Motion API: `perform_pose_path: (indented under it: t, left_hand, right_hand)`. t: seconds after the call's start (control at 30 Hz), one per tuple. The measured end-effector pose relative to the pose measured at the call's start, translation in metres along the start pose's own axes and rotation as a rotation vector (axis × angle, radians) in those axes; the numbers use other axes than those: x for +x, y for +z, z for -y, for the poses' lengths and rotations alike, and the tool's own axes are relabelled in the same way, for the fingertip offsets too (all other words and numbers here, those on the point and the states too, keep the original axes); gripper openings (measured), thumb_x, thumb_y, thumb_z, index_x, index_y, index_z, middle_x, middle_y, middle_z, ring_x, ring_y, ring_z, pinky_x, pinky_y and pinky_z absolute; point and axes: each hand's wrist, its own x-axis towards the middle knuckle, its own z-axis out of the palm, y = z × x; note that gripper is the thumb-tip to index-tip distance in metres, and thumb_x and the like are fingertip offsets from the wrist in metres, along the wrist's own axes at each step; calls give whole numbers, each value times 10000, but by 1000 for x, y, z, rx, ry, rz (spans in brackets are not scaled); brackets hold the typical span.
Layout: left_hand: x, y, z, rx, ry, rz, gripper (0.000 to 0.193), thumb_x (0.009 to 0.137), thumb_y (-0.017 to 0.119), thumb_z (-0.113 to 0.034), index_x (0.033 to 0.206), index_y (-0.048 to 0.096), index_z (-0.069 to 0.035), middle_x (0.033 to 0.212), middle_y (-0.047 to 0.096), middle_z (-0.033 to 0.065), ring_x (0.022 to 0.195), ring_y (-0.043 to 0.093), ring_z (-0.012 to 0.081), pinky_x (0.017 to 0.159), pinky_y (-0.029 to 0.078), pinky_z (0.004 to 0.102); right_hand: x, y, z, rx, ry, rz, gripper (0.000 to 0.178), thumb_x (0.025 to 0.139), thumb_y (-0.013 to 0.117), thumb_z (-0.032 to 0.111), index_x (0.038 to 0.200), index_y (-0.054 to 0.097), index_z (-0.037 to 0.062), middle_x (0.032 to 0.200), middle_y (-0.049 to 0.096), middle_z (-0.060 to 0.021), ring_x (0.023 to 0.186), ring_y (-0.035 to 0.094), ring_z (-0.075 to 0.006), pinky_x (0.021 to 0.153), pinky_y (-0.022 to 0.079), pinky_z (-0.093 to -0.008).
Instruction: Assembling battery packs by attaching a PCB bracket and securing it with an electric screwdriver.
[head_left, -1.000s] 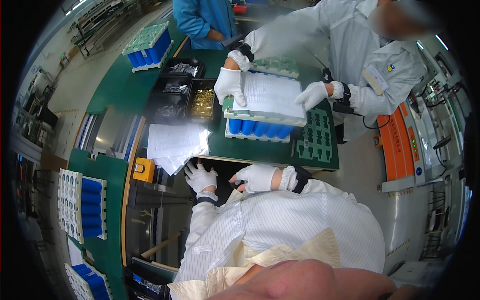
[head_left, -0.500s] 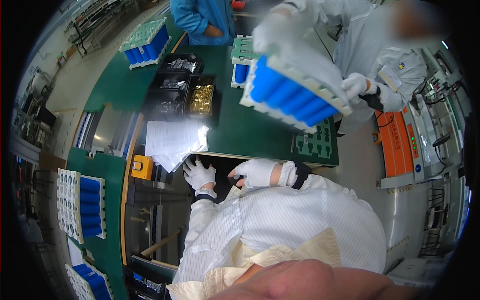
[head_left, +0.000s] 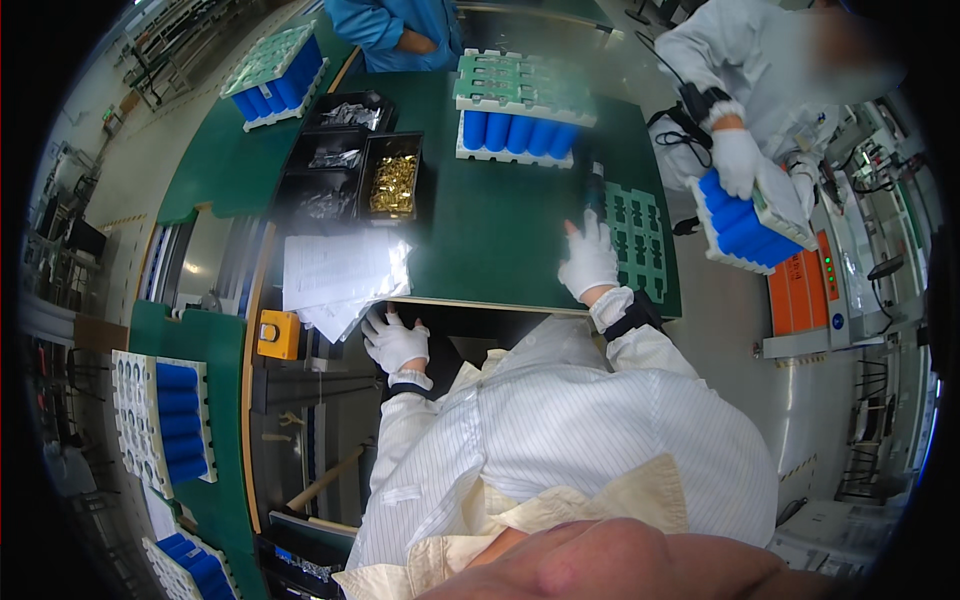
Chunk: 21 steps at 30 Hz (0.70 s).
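My left hand (head_left: 397, 341), in a white glove with bare fingertips, is at the table's front edge just below some printed sheets (head_left: 345, 275). Its fingers are spread and hold nothing. Over the table's right part reaches my right hand (head_left: 590, 260), gloved in white, fingers stretched forward and apart. Its fingertips come up to the near end of a slim dark cylindrical object (head_left: 597, 185); whether they touch it I cannot tell. Beside that hand lies a green plate with cutouts (head_left: 636, 245). Farther back stands a block of blue cylindrical cells (head_left: 515, 132) with a green top plate.
Black bins (head_left: 365, 180) of metal pieces and brass-coloured parts stand on the left. More cell blocks (head_left: 275, 85) sit on the left benches. At right a co-worker in white holds a cell block (head_left: 745, 225); another person in a blue sleeve (head_left: 395, 35) stands behind the table.
My right hand has moved from the table's front edge forward and right over the tabletop. The co-worker has carried a cell block off to the right. My left hand is nearly still.
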Motion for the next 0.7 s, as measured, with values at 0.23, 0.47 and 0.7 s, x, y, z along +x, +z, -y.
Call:
perform_pose_path:
  t: [0.23, 0.47, 0.7]
  left_hand:
    - [0, 4, -1, 20, -1, -15, 622, 738, 651, -469, 1300, 522, -234, 1382, 388, 106, 1321, 310, 315, 1062, 284, 455]
    - [2, -3, 0, 23, -32, 33, 631, 739, 643, -469, 1303, 521, -213, 1393, 391, 113, 1330, 304, 329, 1076, 262, 460]
    - [4, 2, 0, 19, -16, 2, 630, 712, 678, -434, 1260, 542, -155, 1380, 391, 144, 1312, 325, 342, 1049, 301, 471]
  right_hand:
    - [41, 57, -56, 158, 24, -116, 650, 741, 514, -42, 1361, 437, 135, 1497, 223, -137, 1247, 375, -365, 1031, 373, -415]
    - [83, 29, -80, 303, -8, -269, 496, 784, 647, 130, 1265, 532, 104, 1372, 432, -180, 1216, 443, -375, 1017, 378, -407]
    - [234, 7, -82, 1232, 267, -386, 528, 906, 557, 390, 1233, 519, -23, 1161, 603, -199, 1083, 571, -275, 926, 427, -362]
